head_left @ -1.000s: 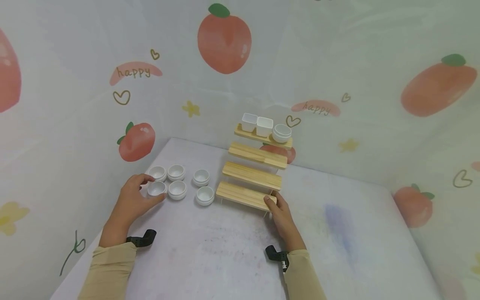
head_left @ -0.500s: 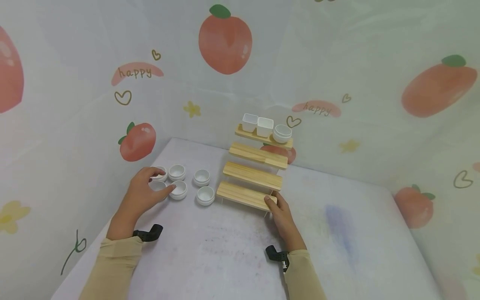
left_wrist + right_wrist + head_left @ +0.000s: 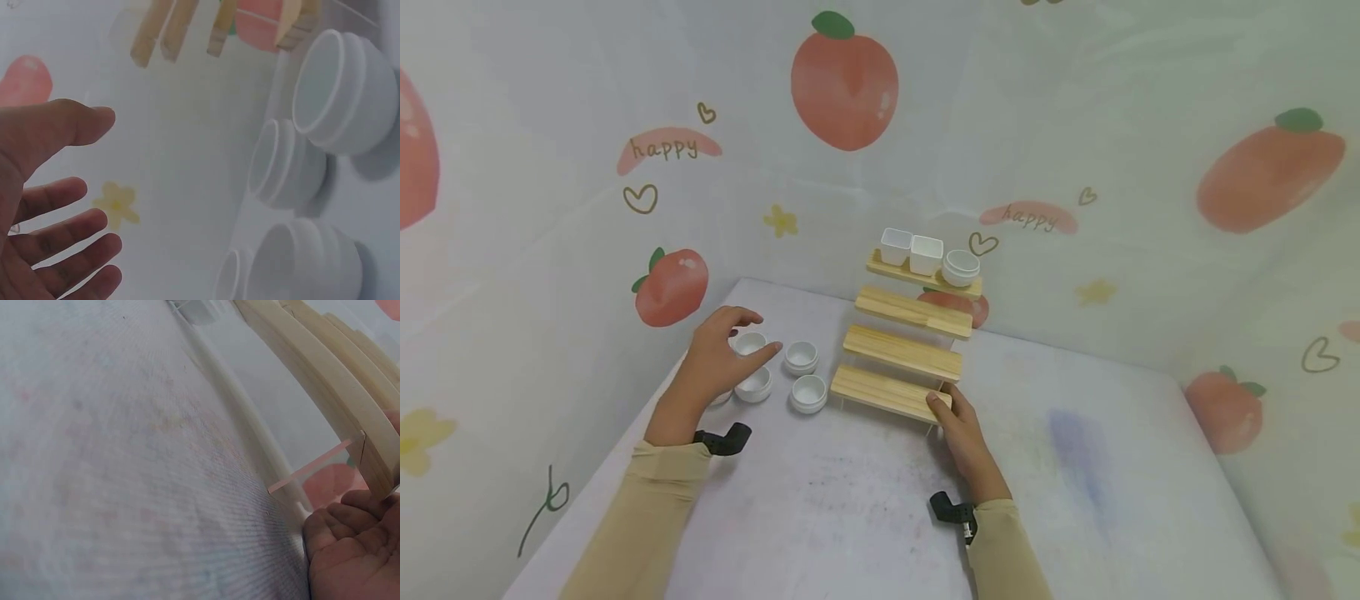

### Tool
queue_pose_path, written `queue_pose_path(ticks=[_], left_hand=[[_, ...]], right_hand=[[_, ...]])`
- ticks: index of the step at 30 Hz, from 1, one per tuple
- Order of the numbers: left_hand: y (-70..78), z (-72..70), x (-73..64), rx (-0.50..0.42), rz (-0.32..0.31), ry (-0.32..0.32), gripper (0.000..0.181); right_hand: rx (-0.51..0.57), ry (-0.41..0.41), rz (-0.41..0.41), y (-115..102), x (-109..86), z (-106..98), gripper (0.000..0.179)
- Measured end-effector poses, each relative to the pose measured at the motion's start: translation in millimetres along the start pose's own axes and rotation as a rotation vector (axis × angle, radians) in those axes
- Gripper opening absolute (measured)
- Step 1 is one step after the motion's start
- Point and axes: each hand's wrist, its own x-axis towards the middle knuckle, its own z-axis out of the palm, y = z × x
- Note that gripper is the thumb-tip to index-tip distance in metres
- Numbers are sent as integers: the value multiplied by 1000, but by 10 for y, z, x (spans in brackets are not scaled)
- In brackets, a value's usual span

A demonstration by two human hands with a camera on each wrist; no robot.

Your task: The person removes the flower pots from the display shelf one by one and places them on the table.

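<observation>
On the counter (image 3: pixel 850 508), cups (image 3: pixel 808 396) stand left of the rack (image 3: pixel 901 354) my right grip (image 3: pixel 964 433) clamps; my left grip (image 3: pixel 713 358) hovers near them, apart and empty, so a low sweep could topple one.

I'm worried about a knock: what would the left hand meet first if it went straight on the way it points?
Probably the far white cup of the pair nearest the rack, though depth is unclear.
</observation>
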Motion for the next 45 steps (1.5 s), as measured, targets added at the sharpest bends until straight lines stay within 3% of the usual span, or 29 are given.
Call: queue_pose_path(ticks=[29, 36, 45], left_hand=[[643, 557, 754, -255, 116, -33, 45], [791, 621, 869, -231, 149, -84, 48], [867, 655, 1004, -217, 173, -87, 47]], right_hand=[[-23, 11, 11, -30, -19, -7, 72], [-18, 14, 6, -35, -20, 9, 70], [-29, 17, 11, -33, -19, 19, 71]])
